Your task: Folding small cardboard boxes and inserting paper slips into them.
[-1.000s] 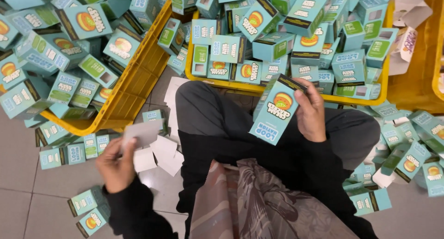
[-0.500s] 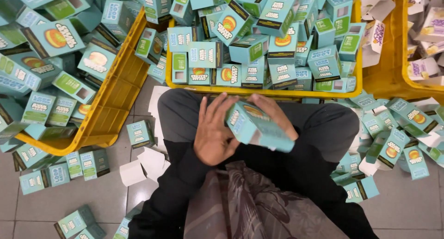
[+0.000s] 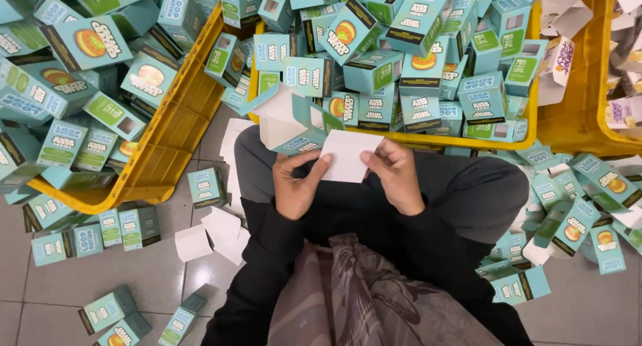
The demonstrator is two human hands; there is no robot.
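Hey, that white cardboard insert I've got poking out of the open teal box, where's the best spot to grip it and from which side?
Probably by its two lower corners, coming from your lap side. The white insert lies flat and tilted up toward you, its far end by the open teal box. The left hand and right hand already pinch those near edges, thumbs on top.

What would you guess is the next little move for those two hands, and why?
Probably pulling the white insert clear of the teal box. Both the left hand and right hand pinch the insert's lower edge over the lap, while the box's flap stands open and the insert's upper edge seems to sit at its mouth.
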